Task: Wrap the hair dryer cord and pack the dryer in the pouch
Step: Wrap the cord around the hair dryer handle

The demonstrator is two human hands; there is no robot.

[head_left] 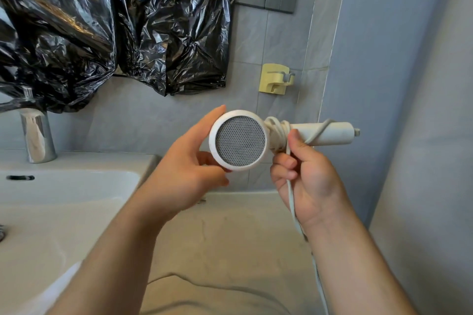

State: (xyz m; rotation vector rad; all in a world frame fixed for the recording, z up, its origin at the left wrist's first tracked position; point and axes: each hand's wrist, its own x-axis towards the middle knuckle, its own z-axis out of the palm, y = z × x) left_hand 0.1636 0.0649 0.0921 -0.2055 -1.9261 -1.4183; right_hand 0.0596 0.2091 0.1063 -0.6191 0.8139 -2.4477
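Overhead, crumpled black plastic sheeting (107, 25) covers the wall above a white sink (64, 186) with a chrome faucet (38, 135). A pale surface (230, 238) runs beside the sink below the hands. The white hair dryer (239, 140) is held in the air over this surface, its mesh rear grille facing the camera and its handle pointing right. The left hand (186, 179) cups the dryer's round head, fingers (215, 117) curled around its rim. The right hand (307, 176) has its fingers (286, 163) closed on the white cord (294, 212), several turns of which sit coiled around the handle's base, with the rest trailing downward.
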